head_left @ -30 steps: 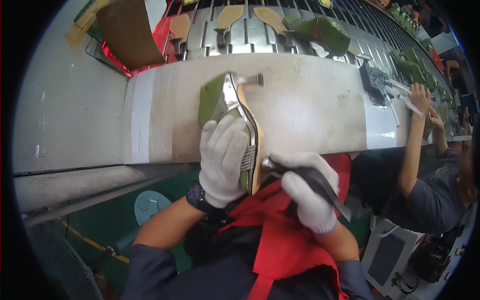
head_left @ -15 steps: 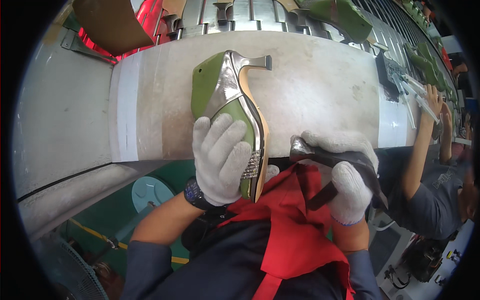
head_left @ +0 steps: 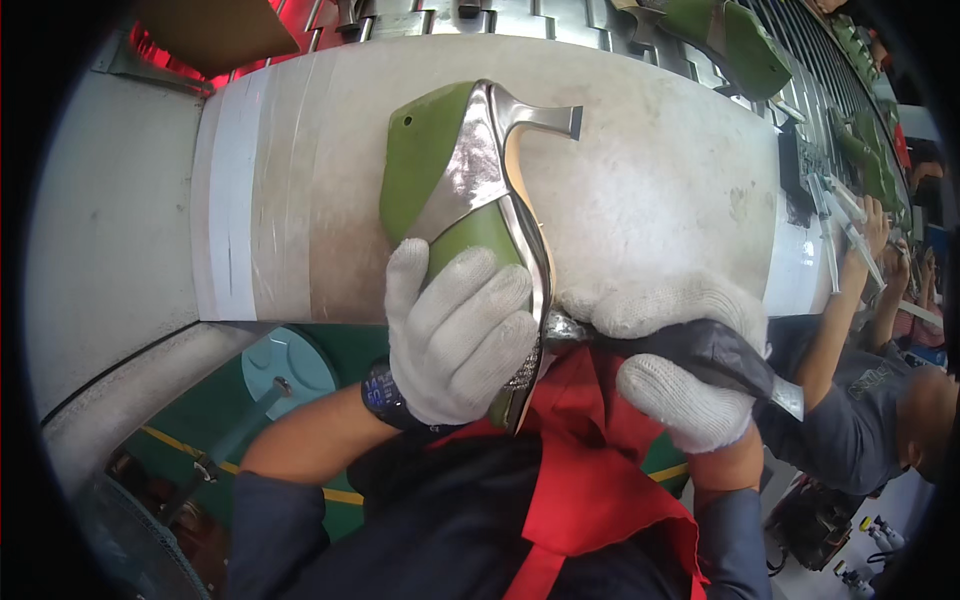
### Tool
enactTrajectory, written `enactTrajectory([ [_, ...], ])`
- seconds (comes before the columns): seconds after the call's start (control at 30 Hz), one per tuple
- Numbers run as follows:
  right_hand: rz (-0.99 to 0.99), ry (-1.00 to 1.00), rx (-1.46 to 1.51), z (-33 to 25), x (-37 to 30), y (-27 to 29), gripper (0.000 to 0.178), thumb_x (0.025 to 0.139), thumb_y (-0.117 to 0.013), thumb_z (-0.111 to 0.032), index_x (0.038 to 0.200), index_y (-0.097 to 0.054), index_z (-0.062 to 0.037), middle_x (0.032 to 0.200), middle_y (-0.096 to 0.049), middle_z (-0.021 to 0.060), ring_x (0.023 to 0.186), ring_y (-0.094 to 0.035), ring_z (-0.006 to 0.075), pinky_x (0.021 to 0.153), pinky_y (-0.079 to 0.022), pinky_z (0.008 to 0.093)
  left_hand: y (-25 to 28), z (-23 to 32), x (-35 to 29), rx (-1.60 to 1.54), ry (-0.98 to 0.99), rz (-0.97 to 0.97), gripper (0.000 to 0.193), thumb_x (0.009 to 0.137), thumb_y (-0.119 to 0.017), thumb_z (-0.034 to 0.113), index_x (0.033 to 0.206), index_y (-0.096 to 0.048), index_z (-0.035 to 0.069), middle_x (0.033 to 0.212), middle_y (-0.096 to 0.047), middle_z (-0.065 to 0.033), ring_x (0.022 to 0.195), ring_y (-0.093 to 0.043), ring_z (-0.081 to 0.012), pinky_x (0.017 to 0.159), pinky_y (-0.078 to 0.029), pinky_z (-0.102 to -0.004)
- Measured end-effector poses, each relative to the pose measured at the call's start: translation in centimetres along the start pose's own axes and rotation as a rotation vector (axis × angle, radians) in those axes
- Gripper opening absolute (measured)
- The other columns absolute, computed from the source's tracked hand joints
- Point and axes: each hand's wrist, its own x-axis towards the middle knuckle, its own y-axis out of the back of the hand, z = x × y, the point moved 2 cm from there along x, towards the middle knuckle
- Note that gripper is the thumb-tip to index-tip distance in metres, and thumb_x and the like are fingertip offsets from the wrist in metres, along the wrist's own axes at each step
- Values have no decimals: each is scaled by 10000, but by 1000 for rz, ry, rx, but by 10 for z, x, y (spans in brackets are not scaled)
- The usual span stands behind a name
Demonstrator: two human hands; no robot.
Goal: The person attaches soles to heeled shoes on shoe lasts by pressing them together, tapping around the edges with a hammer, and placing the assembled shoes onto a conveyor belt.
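Note:
A silver high-heeled shoe (head_left: 467,180) on a green plastic shoe last (head_left: 427,150) lies on its side, heel toward the far right, toe toward me. My left hand (head_left: 455,330), in a white knit glove, is wrapped over its forefoot and covers most of a glittering strap. In my gloved right hand (head_left: 690,340) is a cobbler's hammer (head_left: 690,352), gripped around its dark head. The hammer's shiny rounded face is against or very close to the sole edge near the forefoot; contact cannot be made out. Its flared metal end points right, and its handle is hidden.
The shoe rests partly over a pale worn bench ledge (head_left: 650,150). Beyond it runs a slatted metal conveyor (head_left: 560,22) with another green last (head_left: 735,45). A brown board (head_left: 215,35) is at far left. At right, a co-worker's arm (head_left: 840,310) reaches toward the line.
My right hand has brought the hammer left, up to the sole edge, and turned it so its handle no longer shows. The shoe's heel end has shifted slightly right and away.

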Motion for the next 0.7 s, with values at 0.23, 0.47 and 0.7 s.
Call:
enactTrajectory([
  [0.23, -213, 162, -292, -22, -2, -14, 314, 772, -884, -71, 1073, -796, -44, 1097, -811, 171, 992, -819, 341, 869, -667, 411, 10, 3, 0, -74, 62, -66, 360, 895, -739, 89, 1233, -615, 82, 1254, -743, -164, 1089, -753, -383, 1247, -257, -706],
  [0.47, -136, 261, -336, -22, -23, -37, 324, 770, -889, -51, 1078, -786, -49, 1092, -798, 173, 989, -812, 349, 845, -671, 407, 7, 2, -1, -30, 38, -54, 372, 903, -736, 114, 1262, -641, 97, 1369, -679, -151, 1232, -693, -364, 1267, -281, -650],
  [0.7, -58, 250, -129, 2, -69, -51, 393, 815, -848, 9, 1192, -739, 18, 1165, -788, 237, 1073, -803, 379, 953, -654, 440, 12, 1, 9, 116, -77, -201, 738, 970, -806, 380, 1512, -443, 34, 1460, -549, -218, 1425, -535, -433, 1291, -285, -676],
])
